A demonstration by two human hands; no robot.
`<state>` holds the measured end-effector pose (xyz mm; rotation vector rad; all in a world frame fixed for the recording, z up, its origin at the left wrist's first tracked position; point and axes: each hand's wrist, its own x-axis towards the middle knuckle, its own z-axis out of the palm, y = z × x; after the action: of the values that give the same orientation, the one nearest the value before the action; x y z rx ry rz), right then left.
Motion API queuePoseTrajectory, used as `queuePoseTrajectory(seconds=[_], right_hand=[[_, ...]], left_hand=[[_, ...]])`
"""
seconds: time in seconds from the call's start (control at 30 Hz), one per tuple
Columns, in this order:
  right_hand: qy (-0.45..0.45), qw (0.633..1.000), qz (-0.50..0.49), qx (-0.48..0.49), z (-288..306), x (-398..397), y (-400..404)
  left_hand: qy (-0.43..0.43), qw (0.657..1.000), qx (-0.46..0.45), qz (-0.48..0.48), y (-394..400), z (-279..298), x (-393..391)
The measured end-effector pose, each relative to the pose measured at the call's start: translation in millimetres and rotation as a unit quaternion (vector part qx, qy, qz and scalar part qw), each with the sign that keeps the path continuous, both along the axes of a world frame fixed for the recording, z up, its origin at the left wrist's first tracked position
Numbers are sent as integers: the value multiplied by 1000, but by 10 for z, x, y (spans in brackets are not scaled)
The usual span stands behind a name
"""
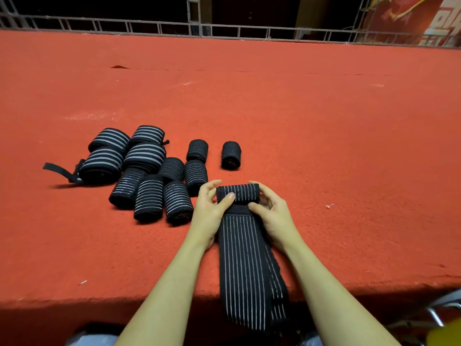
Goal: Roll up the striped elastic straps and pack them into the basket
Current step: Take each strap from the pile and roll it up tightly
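Roll point(238, 193) lying crosswise on table point(324, 146), axis left-right, pinched at both ends by curled fingers of left hand point(212, 208) and right hand point(272, 211); unrolled strap point(247, 265) trailing toward body, over table edge.

A long black stretchy strap with thin white stripes point(245, 265) lies flat on the red cloth. Its far end is rolled into a small fat roll, and its near end hangs over the table edge. To the left sit many rolled-up black striped straps point(149, 171), perhaps eleven, close together. One small roll point(231, 155) lies apart.
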<state>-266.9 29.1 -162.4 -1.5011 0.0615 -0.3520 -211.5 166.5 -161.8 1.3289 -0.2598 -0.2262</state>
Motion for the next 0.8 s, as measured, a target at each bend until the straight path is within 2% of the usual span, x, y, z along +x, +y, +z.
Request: queuePoseTrajectory(seconds=[0.2,0.37,0.47,0.53,0.67,0.73,0.8], right_hand=[[6,1000,-22,21,4,-6,-20],[3,999,-53,13,-16,14,-32],[11,996,-60,72,-23,30,-34],[13,991,-61,115,-19,22,-26],[16,988,-83,127,-15,17,-44],[14,990,-93,101,-11,20,-30],[15,994,-104,30,-5,13,-6]], left_hand=[[-17,999,-41,-16,18,22,-18],[-58,998,-8,1,12,7,-15],[-42,998,4,-50,-2,-8,13],[-20,996,36,-74,-35,-17,23],[-104,980,170,-13,-107,-47,-5],[-140,969,203,-5,-117,-80,2],[-141,964,223,-20,-120,-103,10]])
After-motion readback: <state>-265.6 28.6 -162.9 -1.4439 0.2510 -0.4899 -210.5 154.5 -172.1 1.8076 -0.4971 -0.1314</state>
